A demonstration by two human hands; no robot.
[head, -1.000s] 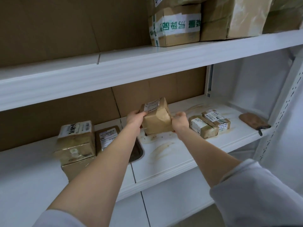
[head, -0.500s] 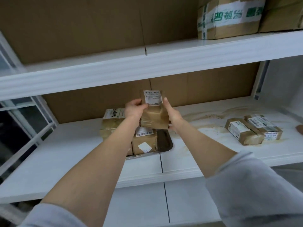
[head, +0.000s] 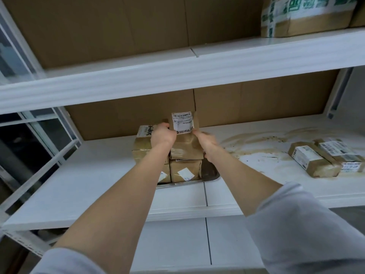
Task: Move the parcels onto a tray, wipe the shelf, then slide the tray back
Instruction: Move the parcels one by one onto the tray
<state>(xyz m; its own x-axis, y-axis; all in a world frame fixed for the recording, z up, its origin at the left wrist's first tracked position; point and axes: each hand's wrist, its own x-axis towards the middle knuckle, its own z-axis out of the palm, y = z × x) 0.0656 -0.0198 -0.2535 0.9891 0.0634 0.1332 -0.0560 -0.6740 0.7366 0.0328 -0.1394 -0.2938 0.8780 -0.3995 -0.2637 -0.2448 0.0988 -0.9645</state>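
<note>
Parcels (head: 312, 161) loose on stained shelf (head: 256, 153)

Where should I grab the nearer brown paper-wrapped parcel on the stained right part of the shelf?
Probably its two short ends, from above: the nearer brown paper-wrapped parcel lies flat, one long side apparently against the second labelled parcel.

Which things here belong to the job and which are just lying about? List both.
Job: held parcel, gripped by left hand and right hand; tray; stacked parcels in it; two loose parcels at right; stained shelf.
Lying about: taped box on upper shelf; cardboard backing.
</note>
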